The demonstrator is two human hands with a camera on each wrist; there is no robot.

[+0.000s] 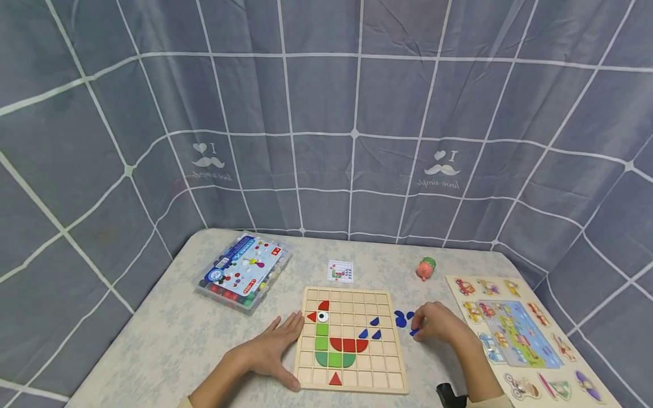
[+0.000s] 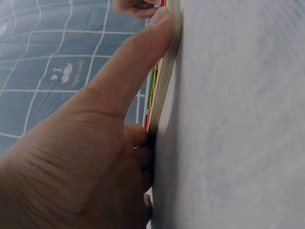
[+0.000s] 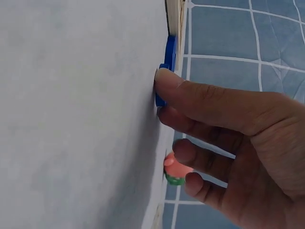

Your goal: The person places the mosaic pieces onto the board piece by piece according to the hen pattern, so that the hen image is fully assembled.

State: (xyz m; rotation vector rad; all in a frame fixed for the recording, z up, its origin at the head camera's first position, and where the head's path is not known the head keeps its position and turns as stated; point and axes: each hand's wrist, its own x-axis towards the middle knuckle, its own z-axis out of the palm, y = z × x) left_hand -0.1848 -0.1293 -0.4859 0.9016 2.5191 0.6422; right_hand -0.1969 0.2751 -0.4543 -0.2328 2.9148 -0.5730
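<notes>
A wooden grid board [image 1: 374, 363] lies on the table with coloured pieces set in a bird shape: green squares [image 1: 322, 343], red half-round ends, an eye tile [image 1: 323, 317] and blue quarter-rounds [image 1: 376, 334]. My left hand [image 1: 272, 347] rests along the board's left edge, thumb and fingers extended; its thumb touches the rim in the left wrist view. Right of the board, my right hand [image 1: 440, 324] pinches a small blue piece [image 3: 160, 99] between thumb and index finger, low at the tabletop. Several loose blue pieces [image 1: 400, 321] lie between that hand and the board.
A small pattern card [image 1: 340, 271] lies behind the board. At the back left is a clear box of coloured balls [image 1: 245, 272]. A pink and green toy [image 1: 425, 268] sits back right, with a picture puzzle board [image 1: 525, 334] at the right edge. Grey curtains surround the table.
</notes>
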